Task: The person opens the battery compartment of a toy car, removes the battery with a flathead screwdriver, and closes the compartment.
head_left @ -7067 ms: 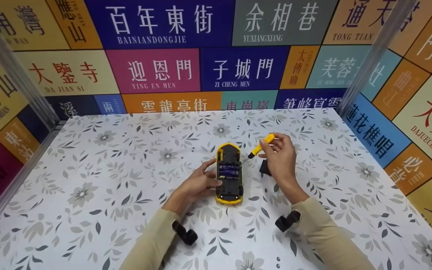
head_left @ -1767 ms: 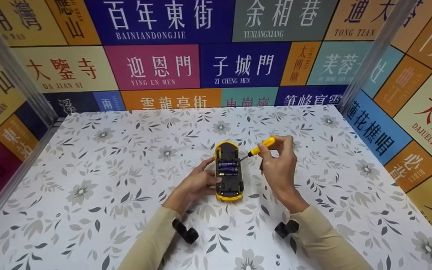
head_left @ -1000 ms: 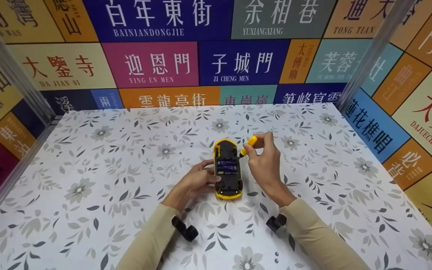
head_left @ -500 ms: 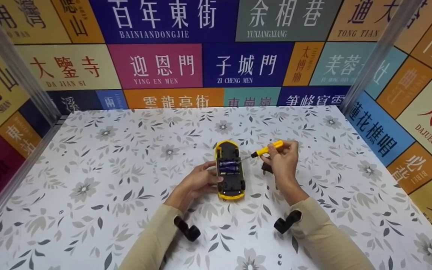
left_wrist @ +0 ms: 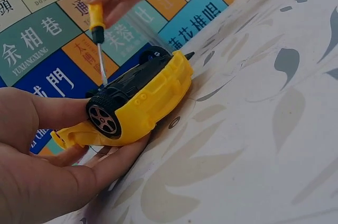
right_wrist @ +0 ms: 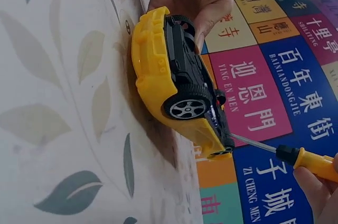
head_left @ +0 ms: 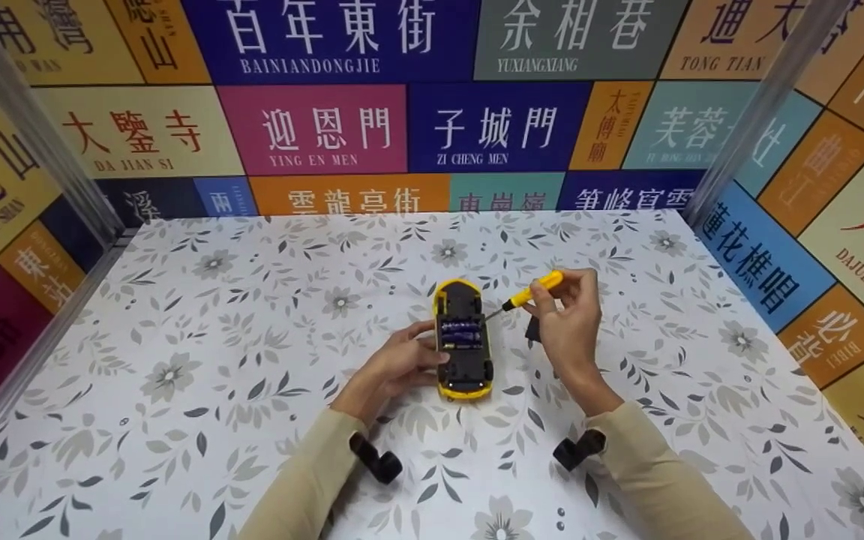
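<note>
The left hand (head_left: 394, 366) grips the yellow toy car (head_left: 463, 350), which lies upside down on the floral table (head_left: 177, 360) with its batteries (head_left: 462, 335) bared, fingers curled against the car's left flank. The right hand (head_left: 571, 326) pinches a yellow-handled screwdriver (head_left: 531, 291) just right of the car, its tip slanting down to the underside by the batteries. A small black part (head_left: 533, 328) lies right beside the right hand's palm; open tabletop stretches left of the left hand and beyond the car toward the sign-covered walls (head_left: 432, 112).
</note>
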Action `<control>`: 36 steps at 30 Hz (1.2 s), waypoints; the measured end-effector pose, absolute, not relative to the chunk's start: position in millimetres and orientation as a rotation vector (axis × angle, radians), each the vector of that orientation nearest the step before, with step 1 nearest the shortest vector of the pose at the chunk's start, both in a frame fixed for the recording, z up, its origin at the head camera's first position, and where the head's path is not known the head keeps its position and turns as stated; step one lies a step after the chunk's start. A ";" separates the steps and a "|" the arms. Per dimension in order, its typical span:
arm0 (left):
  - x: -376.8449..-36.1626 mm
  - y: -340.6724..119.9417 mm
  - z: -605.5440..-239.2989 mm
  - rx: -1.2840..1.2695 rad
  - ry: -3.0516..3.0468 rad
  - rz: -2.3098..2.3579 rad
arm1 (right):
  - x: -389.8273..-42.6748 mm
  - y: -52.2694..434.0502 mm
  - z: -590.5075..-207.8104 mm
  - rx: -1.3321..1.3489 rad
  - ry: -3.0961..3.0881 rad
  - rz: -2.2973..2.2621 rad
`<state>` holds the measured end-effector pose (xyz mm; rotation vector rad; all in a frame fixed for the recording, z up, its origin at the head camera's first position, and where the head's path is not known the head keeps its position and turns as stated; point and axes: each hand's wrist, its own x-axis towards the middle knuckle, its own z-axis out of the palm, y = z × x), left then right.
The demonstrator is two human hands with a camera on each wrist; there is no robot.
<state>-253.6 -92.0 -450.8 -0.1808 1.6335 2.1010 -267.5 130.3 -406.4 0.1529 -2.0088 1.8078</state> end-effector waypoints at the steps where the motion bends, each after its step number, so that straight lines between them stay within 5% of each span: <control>1: -253.7 -92.0 -450.7 -0.186 1.629 2.100 | -266.4 129.4 -405.5 0.174 -2.016 1.778; 36: -249.7 -87.3 -448.2 -0.256 1.643 2.136 | -260.7 107.3 -409.9 0.250 -2.133 1.493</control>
